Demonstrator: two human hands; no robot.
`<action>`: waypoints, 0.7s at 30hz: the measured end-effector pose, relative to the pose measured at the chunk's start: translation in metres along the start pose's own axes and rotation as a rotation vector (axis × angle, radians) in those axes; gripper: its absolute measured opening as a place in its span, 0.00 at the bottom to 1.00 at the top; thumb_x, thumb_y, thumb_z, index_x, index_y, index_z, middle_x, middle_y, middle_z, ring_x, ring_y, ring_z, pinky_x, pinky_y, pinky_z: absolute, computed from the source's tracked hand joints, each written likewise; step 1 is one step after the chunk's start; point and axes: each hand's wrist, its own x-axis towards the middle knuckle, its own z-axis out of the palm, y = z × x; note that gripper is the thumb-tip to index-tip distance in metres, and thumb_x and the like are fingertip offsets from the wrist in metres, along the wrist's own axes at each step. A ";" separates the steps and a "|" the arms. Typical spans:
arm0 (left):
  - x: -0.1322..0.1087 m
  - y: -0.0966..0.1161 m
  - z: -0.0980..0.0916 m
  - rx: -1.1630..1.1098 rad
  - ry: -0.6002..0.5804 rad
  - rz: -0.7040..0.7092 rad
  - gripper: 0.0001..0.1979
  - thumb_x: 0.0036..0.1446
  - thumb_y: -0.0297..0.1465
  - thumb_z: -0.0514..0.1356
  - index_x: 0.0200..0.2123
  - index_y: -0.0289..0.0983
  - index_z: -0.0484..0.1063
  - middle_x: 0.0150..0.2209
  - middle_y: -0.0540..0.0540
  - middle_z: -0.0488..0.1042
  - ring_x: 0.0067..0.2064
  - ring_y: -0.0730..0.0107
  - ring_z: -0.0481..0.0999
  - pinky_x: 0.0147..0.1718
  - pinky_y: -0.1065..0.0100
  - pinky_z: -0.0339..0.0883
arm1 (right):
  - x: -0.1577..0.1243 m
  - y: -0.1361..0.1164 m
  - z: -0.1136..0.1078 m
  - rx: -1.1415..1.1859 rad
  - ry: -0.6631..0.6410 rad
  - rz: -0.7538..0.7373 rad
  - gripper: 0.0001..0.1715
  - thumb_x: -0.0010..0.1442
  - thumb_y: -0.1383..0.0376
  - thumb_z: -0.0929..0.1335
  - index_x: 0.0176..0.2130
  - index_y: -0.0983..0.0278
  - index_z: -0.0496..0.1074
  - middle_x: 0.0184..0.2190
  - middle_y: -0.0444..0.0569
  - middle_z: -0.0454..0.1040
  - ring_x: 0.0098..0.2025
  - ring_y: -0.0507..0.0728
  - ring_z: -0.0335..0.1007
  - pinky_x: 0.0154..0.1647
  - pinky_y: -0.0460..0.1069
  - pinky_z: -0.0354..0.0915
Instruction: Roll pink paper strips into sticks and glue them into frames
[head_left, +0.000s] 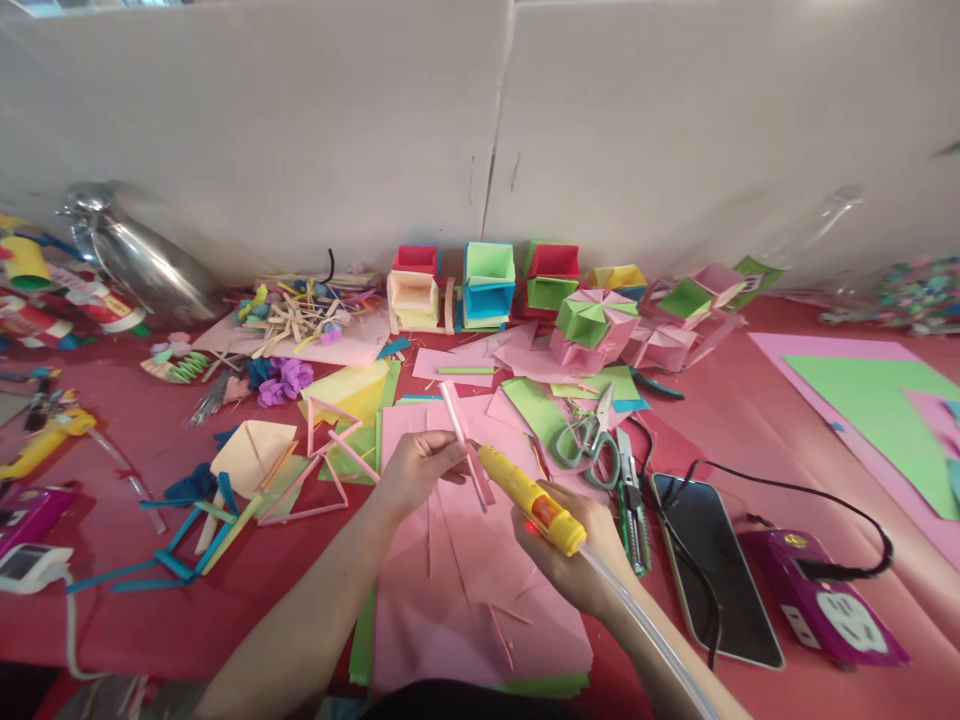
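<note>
A narrow folded pink paper strip is pinched between the fingers of my left hand, tilted above a stack of pink paper. My right hand is wrapped round a yellow glue gun with a clear glue stick sticking out of its back. The gun's nozzle points at the strip, close beside my left fingertips; whether it touches cannot be told. A small red light glows on the gun. Pink zigzag strips lie to the left of my left hand.
Scissors, a cutter, a phone and a purple power strip lie at the right, with a black cable. Folded paper boxes stand along the wall. A metal jug and blue strips are at the left.
</note>
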 end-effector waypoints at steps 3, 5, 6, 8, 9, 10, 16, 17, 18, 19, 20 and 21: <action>0.001 -0.001 -0.002 0.010 0.019 0.011 0.15 0.49 0.39 0.62 0.35 0.33 0.76 0.27 0.46 0.77 0.28 0.70 0.76 0.28 0.71 0.72 | 0.000 -0.001 0.000 -0.015 0.000 0.016 0.14 0.53 0.63 0.60 0.20 0.61 0.51 0.17 0.40 0.58 0.18 0.49 0.55 0.20 0.45 0.48; 0.002 -0.001 -0.003 0.017 0.029 0.024 0.15 0.49 0.39 0.62 0.35 0.33 0.77 0.28 0.45 0.78 0.29 0.71 0.76 0.29 0.71 0.72 | -0.001 -0.001 0.000 -0.022 -0.003 0.033 0.14 0.52 0.63 0.61 0.19 0.61 0.52 0.16 0.40 0.58 0.18 0.48 0.55 0.20 0.45 0.48; 0.002 -0.002 -0.004 0.018 0.035 0.031 0.15 0.50 0.39 0.61 0.35 0.33 0.77 0.29 0.45 0.78 0.29 0.71 0.76 0.29 0.72 0.72 | -0.001 -0.001 0.001 -0.024 -0.008 0.039 0.13 0.52 0.63 0.61 0.19 0.61 0.52 0.16 0.40 0.58 0.18 0.48 0.55 0.20 0.44 0.47; 0.002 -0.001 -0.004 0.018 0.043 0.041 0.15 0.50 0.38 0.61 0.35 0.33 0.77 0.30 0.44 0.78 0.29 0.71 0.76 0.29 0.72 0.72 | -0.002 0.000 0.001 -0.026 -0.024 0.042 0.13 0.51 0.63 0.61 0.19 0.62 0.53 0.16 0.40 0.58 0.17 0.48 0.55 0.20 0.44 0.47; 0.002 -0.001 -0.004 0.018 0.046 0.043 0.15 0.50 0.38 0.61 0.36 0.33 0.76 0.30 0.44 0.78 0.29 0.71 0.76 0.29 0.72 0.73 | -0.002 0.000 0.001 -0.027 -0.030 0.042 0.13 0.51 0.63 0.61 0.19 0.62 0.53 0.16 0.40 0.58 0.17 0.48 0.55 0.20 0.44 0.47; 0.002 -0.001 -0.004 0.016 0.049 0.043 0.15 0.50 0.38 0.61 0.36 0.33 0.76 0.31 0.44 0.78 0.30 0.71 0.76 0.29 0.72 0.73 | -0.002 0.001 0.001 -0.028 -0.038 0.041 0.13 0.51 0.63 0.61 0.19 0.62 0.53 0.16 0.40 0.58 0.17 0.48 0.55 0.20 0.44 0.47; 0.003 -0.002 -0.006 -0.017 0.083 0.039 0.14 0.50 0.37 0.61 0.35 0.32 0.76 0.31 0.44 0.78 0.30 0.70 0.77 0.29 0.71 0.73 | -0.005 0.004 0.002 -0.035 -0.049 0.037 0.12 0.51 0.63 0.61 0.20 0.62 0.55 0.17 0.40 0.60 0.17 0.48 0.56 0.20 0.44 0.47; 0.003 -0.002 -0.006 -0.022 0.088 0.038 0.14 0.50 0.37 0.62 0.35 0.33 0.76 0.31 0.44 0.78 0.30 0.70 0.77 0.29 0.71 0.73 | -0.005 0.004 0.002 -0.040 -0.048 0.035 0.12 0.51 0.63 0.61 0.20 0.62 0.55 0.17 0.40 0.60 0.17 0.48 0.56 0.20 0.44 0.47; 0.003 -0.002 -0.007 -0.026 0.094 0.037 0.14 0.50 0.38 0.62 0.35 0.33 0.76 0.31 0.44 0.78 0.30 0.69 0.77 0.29 0.71 0.73 | -0.005 0.004 0.002 -0.043 -0.051 0.031 0.12 0.51 0.62 0.61 0.20 0.62 0.55 0.16 0.40 0.60 0.17 0.48 0.56 0.20 0.44 0.47; 0.003 -0.002 -0.007 -0.027 0.097 0.036 0.15 0.49 0.38 0.62 0.35 0.33 0.76 0.31 0.44 0.79 0.30 0.69 0.77 0.29 0.71 0.73 | -0.006 0.005 0.002 -0.046 -0.053 0.029 0.12 0.51 0.62 0.61 0.19 0.62 0.55 0.16 0.40 0.60 0.17 0.48 0.56 0.20 0.44 0.47; 0.003 -0.002 -0.007 -0.027 0.100 0.035 0.15 0.49 0.38 0.62 0.36 0.33 0.76 0.31 0.44 0.79 0.30 0.69 0.77 0.29 0.71 0.73 | -0.006 0.005 0.002 -0.048 -0.057 0.028 0.12 0.51 0.62 0.61 0.19 0.62 0.55 0.17 0.40 0.60 0.17 0.48 0.56 0.20 0.44 0.47; 0.003 -0.002 -0.007 -0.027 0.103 0.035 0.15 0.49 0.38 0.62 0.36 0.33 0.76 0.31 0.43 0.79 0.30 0.69 0.77 0.29 0.71 0.73 | -0.006 0.005 0.003 -0.050 -0.060 0.030 0.12 0.51 0.62 0.61 0.19 0.62 0.55 0.17 0.41 0.60 0.17 0.48 0.56 0.20 0.44 0.47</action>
